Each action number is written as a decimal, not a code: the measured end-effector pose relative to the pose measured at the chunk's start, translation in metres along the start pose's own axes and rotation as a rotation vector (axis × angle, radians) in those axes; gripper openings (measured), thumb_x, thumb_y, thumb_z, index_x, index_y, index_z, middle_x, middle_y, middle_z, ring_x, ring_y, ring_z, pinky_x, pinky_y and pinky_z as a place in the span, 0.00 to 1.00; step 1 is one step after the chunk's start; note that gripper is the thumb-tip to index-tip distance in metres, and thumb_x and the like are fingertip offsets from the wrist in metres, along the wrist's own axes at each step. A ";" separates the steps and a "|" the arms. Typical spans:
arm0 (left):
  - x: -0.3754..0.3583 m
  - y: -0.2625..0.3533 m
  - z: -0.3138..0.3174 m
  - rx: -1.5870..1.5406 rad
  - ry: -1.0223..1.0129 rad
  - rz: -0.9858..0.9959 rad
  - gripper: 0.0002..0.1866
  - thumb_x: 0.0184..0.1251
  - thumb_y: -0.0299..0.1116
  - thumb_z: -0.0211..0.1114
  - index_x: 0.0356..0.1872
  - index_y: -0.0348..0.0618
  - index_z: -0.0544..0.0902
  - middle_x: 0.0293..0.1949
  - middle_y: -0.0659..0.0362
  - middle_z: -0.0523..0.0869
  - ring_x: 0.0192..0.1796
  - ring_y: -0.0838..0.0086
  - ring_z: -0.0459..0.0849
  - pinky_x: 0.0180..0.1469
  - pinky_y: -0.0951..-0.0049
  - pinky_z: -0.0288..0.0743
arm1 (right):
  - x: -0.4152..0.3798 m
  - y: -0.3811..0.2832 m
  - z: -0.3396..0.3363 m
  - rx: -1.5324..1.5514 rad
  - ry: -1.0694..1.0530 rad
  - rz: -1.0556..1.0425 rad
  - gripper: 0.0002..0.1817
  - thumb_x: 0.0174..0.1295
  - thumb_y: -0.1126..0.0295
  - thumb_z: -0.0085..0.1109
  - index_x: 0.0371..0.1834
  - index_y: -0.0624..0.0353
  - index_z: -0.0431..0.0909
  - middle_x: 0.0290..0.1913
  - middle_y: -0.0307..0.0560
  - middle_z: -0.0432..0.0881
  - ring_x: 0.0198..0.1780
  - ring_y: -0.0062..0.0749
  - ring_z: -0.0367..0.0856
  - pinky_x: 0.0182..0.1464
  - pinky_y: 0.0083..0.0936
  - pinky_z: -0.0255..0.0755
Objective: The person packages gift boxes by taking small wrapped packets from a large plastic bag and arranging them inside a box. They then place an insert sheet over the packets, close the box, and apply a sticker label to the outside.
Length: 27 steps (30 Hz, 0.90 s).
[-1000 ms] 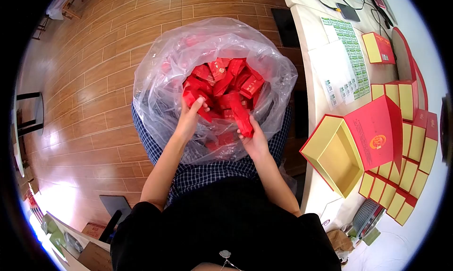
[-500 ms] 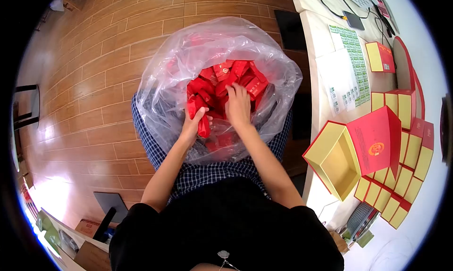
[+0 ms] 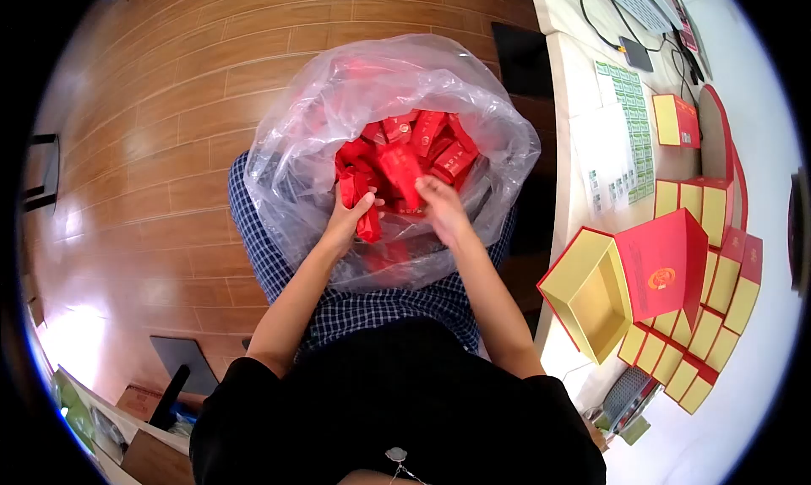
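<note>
We find the right hand [image 3: 443, 210], at five o'clock of the bag's mouth, pinched on the edge of one red packet [image 3: 399, 168] over the pile; the left hand [image 3: 346, 221], at half past seven, is clamped on at least one more packet [image 3: 369, 225], exact number hidden. We judge the packets light, slick-skinned and easily creased, best held gently mid-body. Inside the single plastic bag [image 3: 498, 138], loose packets overlap beyond counting. At four o'clock we count one open box [image 3: 583, 295], stacked boxes [image 3: 714, 291] beyond; towards three, one lone box [image 3: 676, 120].
</note>
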State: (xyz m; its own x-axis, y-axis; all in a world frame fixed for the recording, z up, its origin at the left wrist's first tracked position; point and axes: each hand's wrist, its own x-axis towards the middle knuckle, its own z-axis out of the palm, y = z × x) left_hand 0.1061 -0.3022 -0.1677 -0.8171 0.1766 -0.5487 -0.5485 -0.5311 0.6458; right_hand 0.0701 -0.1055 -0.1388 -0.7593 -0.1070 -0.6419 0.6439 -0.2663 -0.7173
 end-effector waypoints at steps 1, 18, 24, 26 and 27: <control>0.002 -0.003 -0.001 0.003 -0.007 -0.006 0.35 0.65 0.39 0.68 0.66 0.47 0.56 0.57 0.54 0.73 0.55 0.67 0.78 0.52 0.63 0.79 | -0.010 0.006 0.002 0.196 -0.060 0.121 0.10 0.71 0.65 0.52 0.48 0.58 0.76 0.37 0.37 0.82 0.39 0.22 0.78 0.39 0.20 0.71; 0.001 -0.007 0.003 0.100 0.018 0.011 0.38 0.67 0.37 0.66 0.71 0.48 0.52 0.56 0.52 0.76 0.50 0.66 0.84 0.52 0.65 0.78 | 0.021 0.024 -0.012 -1.200 0.383 -0.341 0.31 0.55 0.69 0.66 0.62 0.65 0.67 0.53 0.63 0.78 0.54 0.60 0.76 0.53 0.44 0.71; -0.005 -0.003 0.006 0.215 0.057 0.142 0.43 0.65 0.36 0.68 0.73 0.48 0.49 0.62 0.50 0.70 0.60 0.64 0.76 0.62 0.65 0.71 | -0.002 0.017 -0.009 -1.057 0.326 -0.586 0.13 0.61 0.67 0.57 0.45 0.64 0.78 0.42 0.63 0.82 0.45 0.61 0.80 0.48 0.45 0.73; -0.007 -0.002 0.012 0.340 0.035 0.255 0.44 0.63 0.36 0.68 0.74 0.48 0.48 0.65 0.49 0.67 0.64 0.63 0.71 0.65 0.64 0.67 | -0.024 -0.003 0.000 -1.071 0.280 -0.492 0.12 0.62 0.67 0.55 0.42 0.65 0.78 0.42 0.63 0.81 0.46 0.61 0.79 0.47 0.46 0.72; -0.010 0.002 0.018 0.482 -0.007 0.349 0.46 0.62 0.35 0.69 0.75 0.48 0.47 0.67 0.48 0.64 0.67 0.63 0.68 0.68 0.64 0.63 | -0.035 -0.016 0.004 -1.083 0.230 -0.403 0.12 0.62 0.66 0.53 0.39 0.66 0.78 0.42 0.64 0.81 0.46 0.62 0.78 0.47 0.47 0.72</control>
State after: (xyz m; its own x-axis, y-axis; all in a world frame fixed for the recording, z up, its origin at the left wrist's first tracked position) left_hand 0.1095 -0.2904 -0.1517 -0.9639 0.0655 -0.2583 -0.2646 -0.1232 0.9564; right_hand 0.0856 -0.1014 -0.1040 -0.9627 0.0042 -0.2705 0.1899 0.7227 -0.6646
